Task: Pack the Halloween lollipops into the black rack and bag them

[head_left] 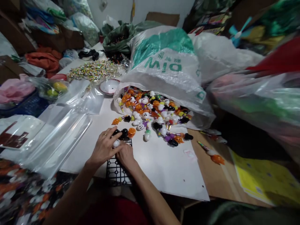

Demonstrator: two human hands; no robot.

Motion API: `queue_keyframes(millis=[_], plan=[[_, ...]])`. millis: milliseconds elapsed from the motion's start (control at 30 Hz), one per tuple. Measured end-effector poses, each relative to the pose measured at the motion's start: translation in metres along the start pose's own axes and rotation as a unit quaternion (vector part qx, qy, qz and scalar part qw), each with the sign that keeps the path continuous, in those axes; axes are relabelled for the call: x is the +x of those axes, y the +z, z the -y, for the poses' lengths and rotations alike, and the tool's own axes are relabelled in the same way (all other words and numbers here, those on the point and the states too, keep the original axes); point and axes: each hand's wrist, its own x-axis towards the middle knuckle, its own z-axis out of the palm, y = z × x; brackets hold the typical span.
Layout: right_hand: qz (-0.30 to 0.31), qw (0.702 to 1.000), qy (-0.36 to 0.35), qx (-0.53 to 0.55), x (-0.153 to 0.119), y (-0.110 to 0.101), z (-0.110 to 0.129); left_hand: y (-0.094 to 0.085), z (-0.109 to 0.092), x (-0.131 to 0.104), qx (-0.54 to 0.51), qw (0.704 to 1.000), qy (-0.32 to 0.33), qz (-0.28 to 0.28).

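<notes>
My left hand (106, 146) curls around a small cluster of Halloween figures, with a white round figure (116, 143) between thumb and fingers and black figures (123, 133) beneath the fingertips. An orange pumpkin figure (131, 132) lies at the right end of this cluster. Close against it, my right hand (125, 154) is closed, its fingertips hidden below the left thumb. Both hands are over a black plastic grid (118, 170) at the table's front edge. Just beyond, more figures in orange, white, black and purple (150, 107) spill from a large white-and-green sack (161, 59).
Clear plastic sleeves (63, 137) lie on the left of the white board (161, 168). Behind them are a white bowl (109, 86) and a heap of small colourful pieces (93, 70). One loose orange-topped piece (217, 158) rests on cardboard at right, near a yellow sheet (262, 178).
</notes>
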Motion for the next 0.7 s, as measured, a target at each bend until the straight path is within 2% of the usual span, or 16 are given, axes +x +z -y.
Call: queue_keyframes(millis=[100, 133, 200, 267, 367, 467, 533, 600, 633, 700], plan=[[-0.005, 0.993, -0.078, 0.092, -0.020, -0.023, -0.033, 0.006, 0.004, -0.004, -0.007, 0.999, -0.011, -0.033], [-0.010, 0.991, -0.082, 0.102, -0.024, -0.038, -0.047, 0.007, 0.005, -0.004, -0.016, 0.999, -0.009, -0.034], [-0.061, 0.997, -0.025, 0.031, -0.019, -0.071, -0.077, 0.008, 0.005, -0.003, -0.034, 0.999, -0.005, -0.026], [-0.103, 0.989, 0.019, -0.106, 0.008, -0.100, -0.103, 0.008, 0.005, -0.001, -0.046, 0.999, -0.007, -0.009], [-0.110, 0.951, 0.002, -0.290, 0.062, -0.122, -0.127, 0.002, 0.003, 0.007, -0.048, 0.998, -0.020, 0.028], [-0.099, 0.937, -0.047, -0.331, 0.089, -0.128, -0.146, -0.009, -0.004, 0.019, -0.048, 0.998, -0.033, 0.022], [-0.119, 0.951, -0.080, -0.275, 0.081, -0.131, -0.160, -0.018, -0.009, 0.030, -0.046, 0.998, -0.039, -0.007], [-0.146, 0.965, -0.106, -0.191, 0.053, -0.133, -0.168, -0.023, -0.013, 0.042, -0.034, 0.998, -0.050, -0.005], [-0.148, 0.971, -0.114, -0.146, 0.033, -0.131, -0.165, -0.024, -0.014, 0.048, -0.024, 0.998, -0.061, 0.020], [-0.113, 0.985, -0.113, -0.062, -0.010, -0.121, -0.143, -0.019, -0.014, 0.054, -0.008, 0.991, -0.089, 0.100]])
